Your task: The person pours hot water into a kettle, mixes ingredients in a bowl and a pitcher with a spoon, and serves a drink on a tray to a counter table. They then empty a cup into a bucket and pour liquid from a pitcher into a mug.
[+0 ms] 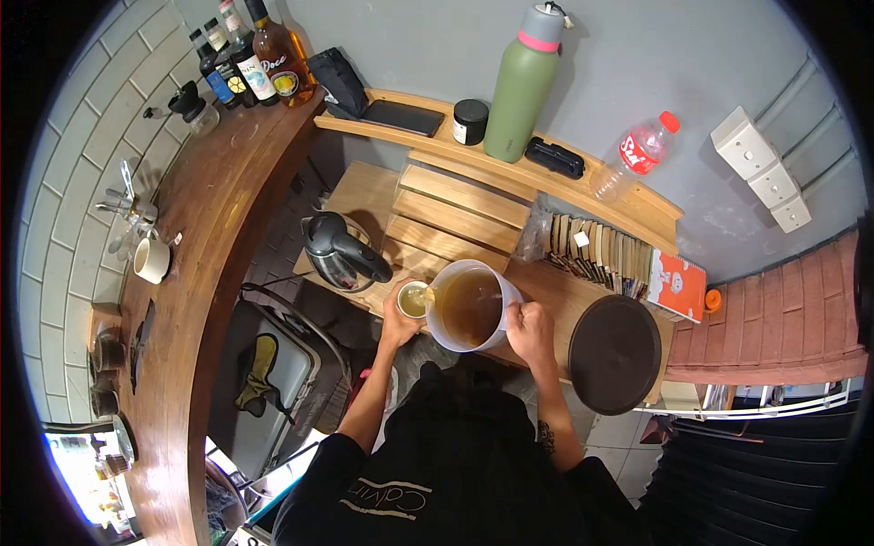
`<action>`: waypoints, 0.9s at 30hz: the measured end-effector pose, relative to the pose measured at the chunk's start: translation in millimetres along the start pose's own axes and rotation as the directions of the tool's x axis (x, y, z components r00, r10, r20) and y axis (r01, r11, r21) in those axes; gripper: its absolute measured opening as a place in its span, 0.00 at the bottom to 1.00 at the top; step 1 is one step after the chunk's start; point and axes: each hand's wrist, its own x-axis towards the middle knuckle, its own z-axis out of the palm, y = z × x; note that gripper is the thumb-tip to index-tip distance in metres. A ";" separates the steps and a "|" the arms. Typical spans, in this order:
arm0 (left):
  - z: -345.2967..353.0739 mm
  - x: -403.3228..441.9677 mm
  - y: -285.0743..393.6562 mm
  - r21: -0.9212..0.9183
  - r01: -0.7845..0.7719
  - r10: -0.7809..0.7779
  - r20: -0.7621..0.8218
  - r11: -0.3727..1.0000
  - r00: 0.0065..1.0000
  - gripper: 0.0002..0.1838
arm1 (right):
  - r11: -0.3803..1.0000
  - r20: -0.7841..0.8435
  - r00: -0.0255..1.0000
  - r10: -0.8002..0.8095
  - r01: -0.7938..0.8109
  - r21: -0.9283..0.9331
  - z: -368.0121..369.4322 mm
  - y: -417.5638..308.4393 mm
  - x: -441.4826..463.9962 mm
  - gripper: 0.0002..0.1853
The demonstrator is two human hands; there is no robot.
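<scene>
My left hand (397,320) is wrapped round a small cup (416,300) that has pale yellowish liquid in it. Close against the cup's right side is the spout of a large translucent plastic pitcher (440,329), part full of brown liquid. My right hand (532,329) grips the pitcher's handle on its right side. Both vessels are held in front of my body, over the near edge of the wooden table. Whether liquid is running between them is too small to tell.
A black electric kettle (341,250) stands left of the cup. At right lies a round dark tray (615,355), near a row of books (601,250). On the back shelf are a green bottle (522,91), a black jar (470,122) and a plastic bottle (635,156). A wooden counter (228,191) curves along the left.
</scene>
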 end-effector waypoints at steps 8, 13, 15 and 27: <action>0.2 -1.8 1.1 -0.019 -0.006 0.006 -0.015 1.000 1.000 0.38 | 0.999 -0.001 1.000 -0.021 0.021 -0.042 -0.1 -4.3 0.1 0.24; 1.3 -3.3 2.7 -0.030 0.003 -0.004 -0.011 1.000 1.000 0.39 | 1.000 0.004 1.000 -0.013 0.013 0.004 -2.8 -1.7 -0.9 0.24; 1.6 -2.9 2.6 -0.021 -0.002 0.002 0.004 1.000 1.000 0.39 | 1.000 0.004 1.000 0.009 -0.009 0.030 -4.0 -0.7 -1.2 0.24; 19.5 5.1 16.5 -0.054 -0.008 0.012 0.084 0.999 0.996 0.38 | 0.973 -0.075 0.996 0.043 -0.024 0.230 -38.0 33.5 1.7 0.26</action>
